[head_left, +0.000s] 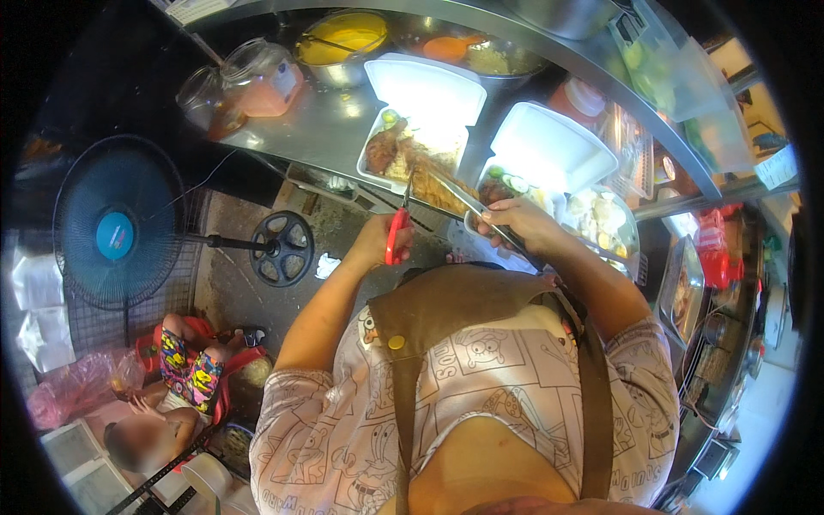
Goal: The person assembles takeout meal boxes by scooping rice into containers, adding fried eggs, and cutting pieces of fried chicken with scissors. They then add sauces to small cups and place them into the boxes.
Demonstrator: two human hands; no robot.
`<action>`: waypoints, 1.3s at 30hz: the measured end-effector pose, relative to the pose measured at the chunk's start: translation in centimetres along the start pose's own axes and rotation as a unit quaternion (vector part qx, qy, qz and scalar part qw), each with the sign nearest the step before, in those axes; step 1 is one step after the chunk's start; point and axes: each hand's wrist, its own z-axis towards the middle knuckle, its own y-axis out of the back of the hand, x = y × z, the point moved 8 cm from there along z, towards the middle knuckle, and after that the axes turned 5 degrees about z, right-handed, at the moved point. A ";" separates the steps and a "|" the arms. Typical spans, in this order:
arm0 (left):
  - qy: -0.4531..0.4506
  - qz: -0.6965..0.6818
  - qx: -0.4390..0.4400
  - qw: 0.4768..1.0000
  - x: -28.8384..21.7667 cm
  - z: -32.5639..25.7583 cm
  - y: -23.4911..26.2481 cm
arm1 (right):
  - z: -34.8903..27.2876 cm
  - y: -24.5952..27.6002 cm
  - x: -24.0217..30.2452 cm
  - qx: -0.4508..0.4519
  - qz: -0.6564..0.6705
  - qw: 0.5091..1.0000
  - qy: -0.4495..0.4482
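My left hand is closed around the red handles of a pair of scissors. Their blades point up at a strip of browned, fried-looking food at the near edge of an open white takeaway box. Metal tongs are gripped in my right hand, their tips at the same strip. Inside that box lie a dark brown piece of meat, green slices and pale grains. A second open white box stands to the right, partly behind my right hand, with sliced vegetables and brown meat in it.
Along the metal counter stand glass jars and a bowl of yellow food. A tray of pale pieces is beside my right forearm. At left stand a fan and a seated person. A metal shelf edge arches above.
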 end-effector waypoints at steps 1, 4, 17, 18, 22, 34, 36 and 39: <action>0.018 -0.025 -0.006 1.000 0.1 -0.1 -0.1 | 0.1 0.0 0.1 -0.008 0.006 1.000 -0.001; 0.033 -0.074 -0.013 0.997 0.2 -0.2 -0.2 | 0.4 0.2 0.0 -0.021 0.027 0.999 -0.009; 0.069 -0.033 0.063 0.995 -0.8 1.3 0.1 | -0.7 2.0 2.9 -0.050 -0.085 0.995 -0.025; 0.059 -0.019 0.048 0.997 -1.0 1.2 0.0 | -0.6 2.2 2.9 -0.050 -0.093 0.994 -0.021; 0.008 -0.002 0.020 1.000 -1.4 2.2 0.1 | -0.2 2.0 3.7 -0.024 -0.155 0.988 0.006; 0.060 -0.138 -0.023 0.988 -0.4 1.5 -0.5 | 1.8 2.8 7.1 -0.016 -0.249 0.968 0.000; 0.054 -0.156 -0.012 0.986 0.1 1.5 -0.5 | 1.5 2.9 7.5 -0.027 -0.243 0.970 -0.003; 0.048 -0.147 0.003 0.988 -0.3 0.9 -0.5 | 1.0 3.8 7.0 -0.030 -0.224 0.974 -0.013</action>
